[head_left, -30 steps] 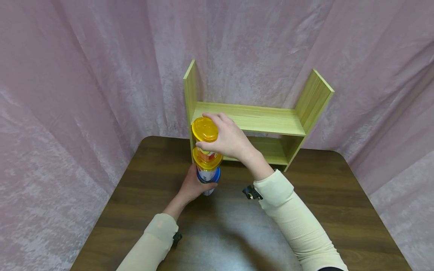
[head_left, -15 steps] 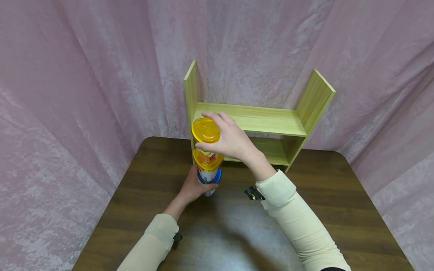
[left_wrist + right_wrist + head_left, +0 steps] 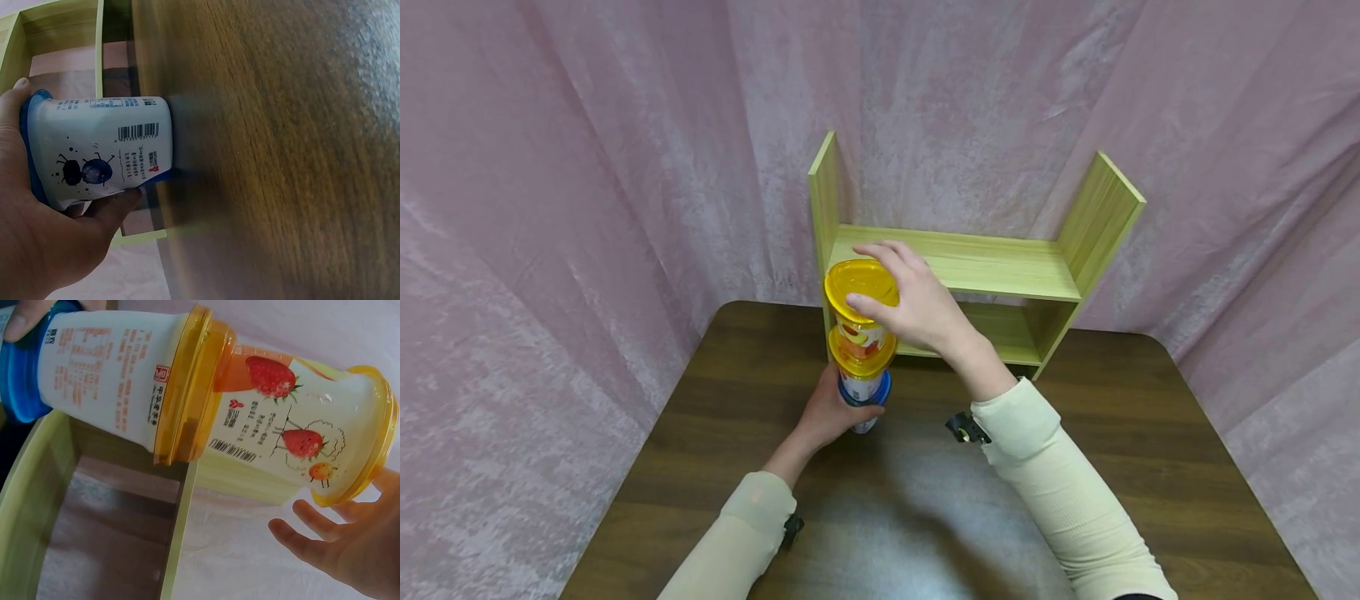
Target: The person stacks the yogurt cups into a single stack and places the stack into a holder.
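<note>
Three lidded plastic tubs stand stacked upright at the left front of the shelf. At the bottom is the blue-lidded white tub (image 3: pixel 106 144), its base at the tabletop. My left hand (image 3: pixel 827 408) grips it around the blue lid (image 3: pixel 882 390), thumb on the near side. On that lid sits a yellow-lidded white tub (image 3: pixel 109 375). The top tub (image 3: pixel 284 419), printed with strawberries, also has a yellow lid (image 3: pixel 857 287). My right hand (image 3: pixel 921 304) is beside that lid, fingers spread and loosely bent, with the thumb over its near edge in the head view.
Just behind the stack stands a pale wooden two-tier shelf (image 3: pixel 970 258) with tall side panels. The brown wooden table (image 3: pixel 1112 433) has rounded back corners. Pink curtains (image 3: pixel 955 108) hang behind and at both sides.
My right hand has loosened from the top tub and shifted slightly up and right, showing more of the lid and strawberry print. The left hand keeps its grip; the stack has hardly moved.
</note>
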Available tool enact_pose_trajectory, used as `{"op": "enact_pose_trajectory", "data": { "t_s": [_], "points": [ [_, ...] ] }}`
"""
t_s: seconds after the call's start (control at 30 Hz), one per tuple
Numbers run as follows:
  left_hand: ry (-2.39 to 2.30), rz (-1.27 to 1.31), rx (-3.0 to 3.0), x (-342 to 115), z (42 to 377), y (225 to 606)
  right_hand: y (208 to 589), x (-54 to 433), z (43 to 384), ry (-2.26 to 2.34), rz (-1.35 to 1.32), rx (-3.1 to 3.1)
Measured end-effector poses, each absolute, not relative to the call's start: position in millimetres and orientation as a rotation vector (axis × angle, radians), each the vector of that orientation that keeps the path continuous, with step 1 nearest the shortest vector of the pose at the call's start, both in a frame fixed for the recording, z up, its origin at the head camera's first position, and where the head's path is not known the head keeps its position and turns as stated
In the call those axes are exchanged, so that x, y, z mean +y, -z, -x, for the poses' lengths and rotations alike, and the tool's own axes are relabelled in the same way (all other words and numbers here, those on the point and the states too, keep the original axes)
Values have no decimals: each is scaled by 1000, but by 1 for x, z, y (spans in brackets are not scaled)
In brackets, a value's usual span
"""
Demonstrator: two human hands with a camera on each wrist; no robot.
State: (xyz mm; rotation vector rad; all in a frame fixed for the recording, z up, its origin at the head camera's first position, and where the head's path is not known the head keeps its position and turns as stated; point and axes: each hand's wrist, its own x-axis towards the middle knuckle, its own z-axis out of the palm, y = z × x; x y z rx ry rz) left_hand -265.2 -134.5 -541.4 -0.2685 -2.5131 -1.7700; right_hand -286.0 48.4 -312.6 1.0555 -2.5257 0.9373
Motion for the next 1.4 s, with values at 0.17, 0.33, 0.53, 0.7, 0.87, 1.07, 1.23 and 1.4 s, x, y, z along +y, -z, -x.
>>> {"op": "enact_pose_trajectory", "data": {
  "t_s": [0.17, 0.33, 0.53, 0.7, 0.87, 1.07, 1.23, 1.4],
  "points": [
    [1743, 298, -2511, -134, 266, 543, 314, 57, 287, -991, -1036, -2501],
    [1712, 294, -2525, -135, 265, 544, 319, 68, 291, -1023, -1002, -2485],
    [1731, 302, -2500, -136, 265, 545, 325, 79, 294, -1050, -952, -2478],
    [1742, 320, -2492, -138, 265, 546, 328, 89, 296, -1069, -903, -2481],
    [1754, 335, -2473, -140, 265, 544, 331, 98, 298, -1088, -867, -2491],
    [1752, 330, -2485, -142, 265, 543, 337, 109, 300, -1078, -838, -2517],
    [1745, 300, -2505, -145, 265, 543, 340, 116, 301, -1082, -817, -2523],
    [1756, 319, -2494, -146, 266, 544, 343, 125, 302, -1076, -784, -2544]
  ]
}}
